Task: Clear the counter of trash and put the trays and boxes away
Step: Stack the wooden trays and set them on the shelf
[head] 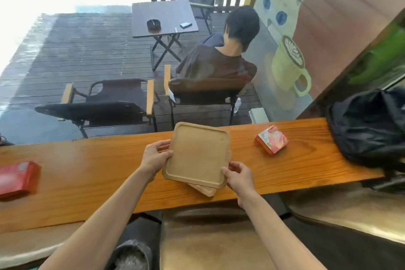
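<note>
A square wooden tray (197,155) is tilted over the middle of the orange wooden counter (98,171). My left hand (154,158) grips its left edge and my right hand (237,176) grips its near right corner. A second wooden tray (205,190) lies under it, mostly hidden, with one corner showing at the counter's near edge. A small red patterned box (271,142) lies on the counter to the right. A larger red box (18,177) lies at the far left.
A black backpack (370,129) sits on the counter's right end. Behind the window are two folding chairs, a person seated with their back to me, and a small table. A tan stool seat (210,245) stands below the counter.
</note>
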